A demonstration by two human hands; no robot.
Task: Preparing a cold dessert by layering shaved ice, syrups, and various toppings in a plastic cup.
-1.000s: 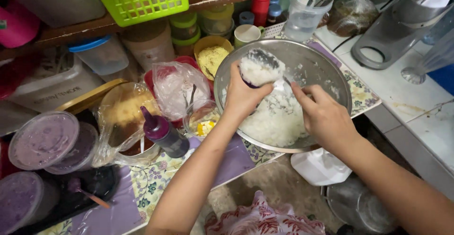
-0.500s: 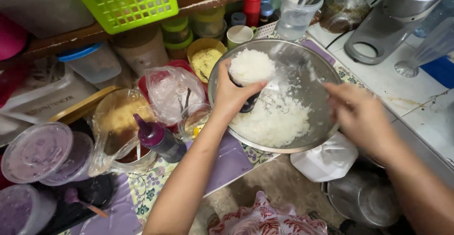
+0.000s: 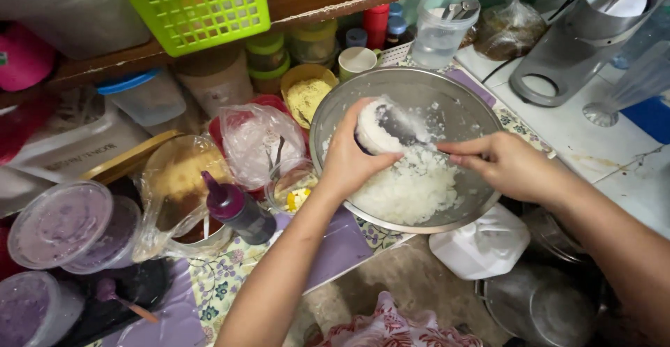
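A large steel bowl (image 3: 457, 106) sits on the counter with a heap of white shaved ice (image 3: 412, 186) in it. My left hand (image 3: 349, 155) holds a small cup (image 3: 377, 130) tipped on its side over the heap, its mouth facing right with white ice clinging inside. My right hand (image 3: 506, 165) hovers over the bowl's right side, fingers together and pointing left toward the cup, touching the ice heap.
A purple squeeze bottle (image 3: 237, 207), plastic-covered bowls (image 3: 258, 141) and lidded tubs of purple paste (image 3: 63, 225) crowd the left. A green basket (image 3: 192, 5) hangs above. Jars and a yellow powder bowl (image 3: 307, 92) stand behind. A grey machine (image 3: 586, 33) stands right; a white bag (image 3: 481, 242) lies below.
The cup, heaped with ice before, now lies tipped and mostly emptied over the heap. My right hand moved back left toward the cup.
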